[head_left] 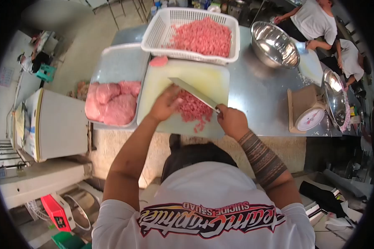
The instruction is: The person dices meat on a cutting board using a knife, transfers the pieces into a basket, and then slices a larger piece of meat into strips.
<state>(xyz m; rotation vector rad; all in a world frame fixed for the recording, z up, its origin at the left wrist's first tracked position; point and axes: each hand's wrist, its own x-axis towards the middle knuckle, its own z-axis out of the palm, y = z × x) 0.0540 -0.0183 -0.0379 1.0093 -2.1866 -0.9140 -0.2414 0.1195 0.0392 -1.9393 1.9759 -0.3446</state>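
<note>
My right hand (232, 121) is closed round the handle of a knife (195, 94), whose broad blade slants up to the left across the far side of a pile of diced raw meat (193, 108). At the left edge of that pile is my left hand (165, 103), slightly blurred, its fingers apart and reaching toward the meat and the blade. Under the meat lies a pale cutting board (158, 79). A small slice of pink meat (158, 61) rests at the board's far left corner.
Left of the board, a metal tray (118, 58) holds large raw meat pieces (112, 103). Beyond it stands a white plastic basket (158, 31) of diced meat (203, 37). A steel bowl (274, 45) and a weighing scale (305, 110) stand to the right. Other people (316, 20) are at the far right.
</note>
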